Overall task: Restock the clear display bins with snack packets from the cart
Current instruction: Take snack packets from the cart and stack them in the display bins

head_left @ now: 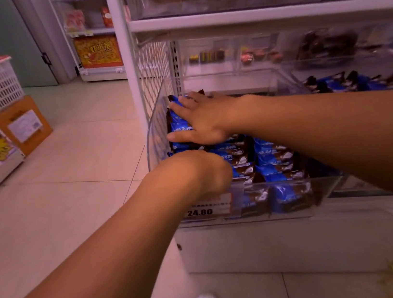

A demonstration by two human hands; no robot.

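Two bare hands of yours worked inside the clear plastic display bin [155, 129] on the lowest white shelf. From the head view, your left hand [204, 173] bent down at the wrist behind the bin's front wall, its fingers hidden, so I could not tell whether they gripped anything. Your right hand [201, 119] lay flat, fingers straight, pressing an upright stack of blue-and-brown snack packets [179, 123] against the bin's left wall. More packets lay in rows beside it. A white price label [206, 209] covered part of the front. Open tiled floor [79, 165] spread leftward.
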